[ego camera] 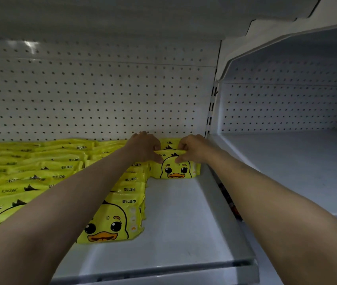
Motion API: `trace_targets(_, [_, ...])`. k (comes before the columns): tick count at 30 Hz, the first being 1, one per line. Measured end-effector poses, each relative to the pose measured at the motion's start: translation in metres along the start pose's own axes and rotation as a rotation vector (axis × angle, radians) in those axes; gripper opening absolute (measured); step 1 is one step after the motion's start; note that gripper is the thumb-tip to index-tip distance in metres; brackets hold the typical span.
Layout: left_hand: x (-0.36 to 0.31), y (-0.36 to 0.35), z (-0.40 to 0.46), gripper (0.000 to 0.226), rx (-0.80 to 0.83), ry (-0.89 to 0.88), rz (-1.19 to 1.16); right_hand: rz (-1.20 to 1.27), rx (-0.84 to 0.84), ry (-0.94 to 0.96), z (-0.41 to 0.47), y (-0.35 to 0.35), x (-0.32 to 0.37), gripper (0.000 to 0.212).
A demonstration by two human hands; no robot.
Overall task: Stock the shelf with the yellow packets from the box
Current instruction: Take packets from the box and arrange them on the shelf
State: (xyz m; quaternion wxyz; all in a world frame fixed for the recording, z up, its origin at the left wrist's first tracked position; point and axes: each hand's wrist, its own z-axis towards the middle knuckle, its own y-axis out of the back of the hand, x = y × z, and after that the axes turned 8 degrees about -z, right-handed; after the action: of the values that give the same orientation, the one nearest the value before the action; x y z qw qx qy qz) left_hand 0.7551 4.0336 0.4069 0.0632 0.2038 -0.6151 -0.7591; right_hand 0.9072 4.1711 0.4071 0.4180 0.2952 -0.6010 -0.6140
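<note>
A yellow packet (174, 168) with a duck face stands upright at the back right of the white shelf (180, 219). My left hand (146, 148) pinches its top left edge and my right hand (192, 149) pinches its top right edge. Another yellow packet (168, 142) stands just behind it against the pegboard. Several rows of the same yellow packets (40, 173) fill the shelf's left part, and the nearest front packet (110, 223) stands upright by my left forearm. The box is out of view.
The perforated back panel (101, 95) rises behind the packets. A slotted upright (210, 112) separates this bay from a neighbouring white shelf bay (287, 161) on the right. Bare shelf surface lies in front of the held packet, down to the shelf's front lip (163, 272).
</note>
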Motion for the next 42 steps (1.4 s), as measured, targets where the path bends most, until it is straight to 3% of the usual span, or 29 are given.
trace_targets(13, [-0.008, 0.0, 0.0, 0.05, 0.004, 0.067, 0.159, -0.158, -0.124, -0.072, -0.003, -0.015, 0.01, 0.054])
trace_targets(22, [-0.017, 0.033, -0.058, 0.057, -0.16, 0.078, -0.106, -0.153, -0.187, -0.107, -0.046, 0.013, 0.035, 0.046])
trace_targets(33, [-0.051, 0.049, -0.258, 0.059, -0.422, 0.166, -0.025, -0.161, -0.372, 0.201, -0.175, 0.035, 0.102, 0.045])
trace_targets(42, [-0.039, 0.034, -0.442, 0.061, -0.464, 0.334, 0.092, -0.111, -0.379, 0.461, -0.278, -0.013, 0.217, 0.054])
